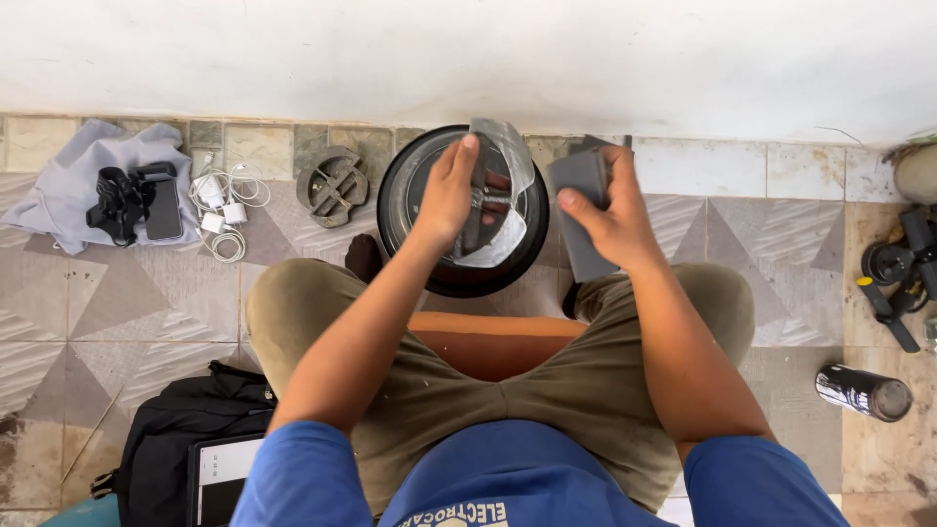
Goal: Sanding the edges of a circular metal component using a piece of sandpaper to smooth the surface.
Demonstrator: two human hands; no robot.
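Round black motor housing (459, 210) stands on the tiled floor (127, 303) between the knees. Left hand (447, 195) presses flat on its grey cover (508, 156); right hand (610, 220) clasps a grey block (583, 185). Keeping that palm firm should steady the housing.

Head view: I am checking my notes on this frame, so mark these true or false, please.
1. The left hand rests on the round black housing. True.
2. The right hand holds a grey flat block. True.
3. The black can stands upright. False: it lies on its side on the tiled floor.
4. The white charger cable lies right of the housing. False: it lies left, beside the grey cloth.
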